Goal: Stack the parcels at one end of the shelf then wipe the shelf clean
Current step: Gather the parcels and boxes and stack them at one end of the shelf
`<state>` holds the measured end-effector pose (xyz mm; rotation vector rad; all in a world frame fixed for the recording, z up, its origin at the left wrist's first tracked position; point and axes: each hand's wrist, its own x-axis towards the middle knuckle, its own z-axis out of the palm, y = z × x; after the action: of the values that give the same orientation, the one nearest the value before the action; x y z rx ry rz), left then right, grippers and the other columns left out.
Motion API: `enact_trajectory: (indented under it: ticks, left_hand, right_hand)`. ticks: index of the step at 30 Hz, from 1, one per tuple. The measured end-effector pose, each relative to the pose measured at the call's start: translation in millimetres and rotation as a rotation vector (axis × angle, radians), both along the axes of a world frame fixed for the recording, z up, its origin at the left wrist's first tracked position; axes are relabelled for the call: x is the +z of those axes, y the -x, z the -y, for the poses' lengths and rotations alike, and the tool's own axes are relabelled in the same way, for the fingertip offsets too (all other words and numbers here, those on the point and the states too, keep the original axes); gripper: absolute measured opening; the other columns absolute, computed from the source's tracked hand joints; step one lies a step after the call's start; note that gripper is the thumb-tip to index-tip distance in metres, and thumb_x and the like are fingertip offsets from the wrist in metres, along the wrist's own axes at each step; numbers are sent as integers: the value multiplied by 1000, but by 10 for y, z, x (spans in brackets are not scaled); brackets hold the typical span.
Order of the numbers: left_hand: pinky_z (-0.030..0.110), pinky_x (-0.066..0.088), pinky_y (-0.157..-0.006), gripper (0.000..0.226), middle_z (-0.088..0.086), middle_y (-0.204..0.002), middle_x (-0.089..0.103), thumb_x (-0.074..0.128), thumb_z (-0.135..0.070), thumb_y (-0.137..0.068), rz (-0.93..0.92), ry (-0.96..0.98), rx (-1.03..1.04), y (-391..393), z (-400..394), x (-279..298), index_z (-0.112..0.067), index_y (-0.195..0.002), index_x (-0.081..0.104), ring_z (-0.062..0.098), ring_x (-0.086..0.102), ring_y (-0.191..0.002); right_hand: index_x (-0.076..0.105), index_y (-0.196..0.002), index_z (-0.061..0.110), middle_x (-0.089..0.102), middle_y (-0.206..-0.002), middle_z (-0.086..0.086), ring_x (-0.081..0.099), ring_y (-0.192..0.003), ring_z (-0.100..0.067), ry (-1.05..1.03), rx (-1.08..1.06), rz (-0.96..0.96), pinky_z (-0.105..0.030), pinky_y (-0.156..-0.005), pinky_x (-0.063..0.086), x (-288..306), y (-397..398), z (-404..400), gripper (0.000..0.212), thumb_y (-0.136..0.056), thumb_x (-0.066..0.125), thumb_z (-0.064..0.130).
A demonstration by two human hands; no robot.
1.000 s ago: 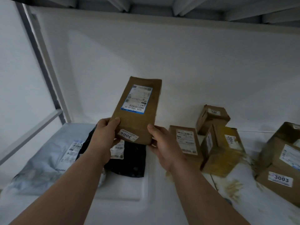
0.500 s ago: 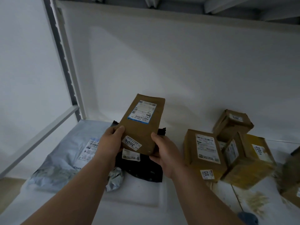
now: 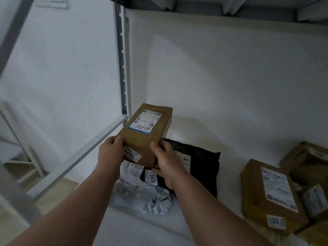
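A long brown cardboard parcel [image 3: 145, 134] with a blue-edged label and a "3004" sticker is held above the left end of the white shelf [image 3: 134, 226]. My left hand [image 3: 111, 153] grips its near left corner. My right hand [image 3: 166, 162] grips its near right edge. Under it lie a black plastic mailer [image 3: 198, 167] with a "2019" sticker and a crumpled grey mailer [image 3: 142, 196]. A flat brown box [image 3: 269, 196] lies at the right, with several more brown boxes [image 3: 307, 164] behind and beside it.
A grey perforated upright [image 3: 122, 57] and a white side rail [image 3: 83, 155] bound the shelf's left end. The white back panel [image 3: 221, 82] closes the rear. The underside of an upper shelf [image 3: 213, 4] hangs overhead. Floor shows at lower left.
Both hands have carried the brown parcel leftward toward the shelf's end, over the black and grey mailers. My view has swung left, so the boxes now sit at the right edge.
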<state>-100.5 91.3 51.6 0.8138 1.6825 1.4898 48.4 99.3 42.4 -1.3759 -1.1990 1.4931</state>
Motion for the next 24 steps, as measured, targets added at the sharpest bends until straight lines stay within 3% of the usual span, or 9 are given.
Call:
enact_trajectory:
  ticks: [4,7,10,14,18,22,24]
  left_hand:
    - [53,56,-82,19,12,-91,65,45,-37,-80,-41,37,71,241,-85,-69,-22,-87,55,32,65,-86]
    - [48,55,-80,26,11,-95,64,44,-35,-83,-51,98,70,357,-140,-161,-21,-103,53,31,65,-87]
    - [44,55,-77,35,10,-95,64,46,-29,-88,-113,204,14,419,-137,-297,-19,-122,48,30,65,-86]
    - [45,54,-86,45,7,-104,60,47,-23,-92,-138,205,28,440,-96,-361,-21,-137,41,27,61,-93]
    - [43,55,-83,43,6,-104,60,48,-17,-90,-135,152,99,468,-129,-380,-20,-133,45,25,62,-91]
    - [46,54,-85,42,9,-104,60,47,-16,-90,-148,211,46,480,-155,-392,-17,-132,42,29,62,-93]
    - [47,53,-87,29,10,-103,61,47,-17,-89,-200,229,21,473,-158,-380,-19,-117,49,32,62,-96]
  right_hand:
    - [28,-147,42,52,-138,3,58,-116,-23,10,70,56,-44,-92,53,-32,285,-94,58,-94,49,55]
    - [18,-150,48,45,-146,3,52,-123,-24,68,138,104,-43,-90,50,-83,395,-91,58,-97,45,51]
    - [7,-153,47,39,-152,1,48,-127,-26,140,179,163,-45,-98,47,-157,423,-60,66,-100,46,43]
    - [9,-154,43,35,-154,-4,51,-121,-27,84,190,252,-42,-98,48,-202,457,-88,67,-99,47,39]
    - [12,-153,42,33,-156,-3,45,-131,-27,26,189,246,-47,-109,41,-192,496,-133,70,-96,51,38]
    - [16,-153,40,44,-146,-3,51,-124,-27,36,219,275,-47,-106,44,-231,499,-119,71,-93,54,34]
    - [24,-152,35,50,-137,-1,53,-120,-25,37,220,288,-47,-105,46,-257,488,-114,67,-92,55,33]
